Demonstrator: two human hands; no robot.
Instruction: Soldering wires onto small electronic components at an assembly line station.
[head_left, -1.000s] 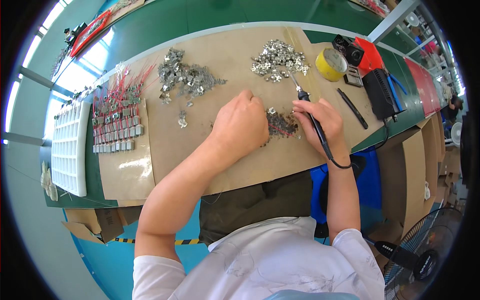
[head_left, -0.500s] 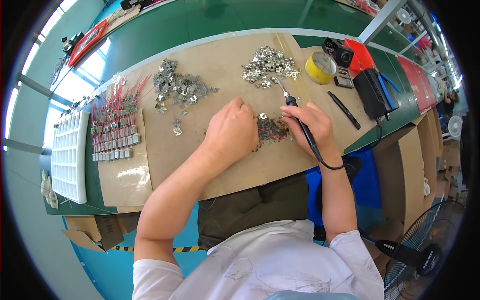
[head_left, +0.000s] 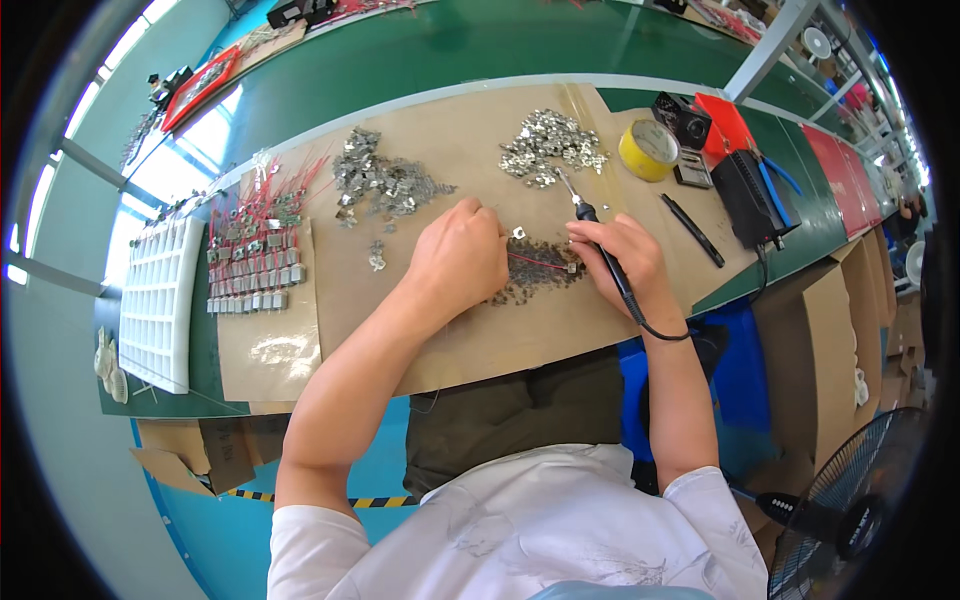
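Already, wired parts [head_left: 257, 268] lie in rows at left; metal bits [head_left: 550, 142] heaped ahead look unused. Your right hand [head_left: 637, 255] holds the iron [head_left: 622, 282]; your left hand [head_left: 458, 255] sits by the red wire [head_left: 540, 262], its grip hidden.

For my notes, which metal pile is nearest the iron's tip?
The shinier pile, beside the yellow tape; the greyer pile lies left, farther from the iron.
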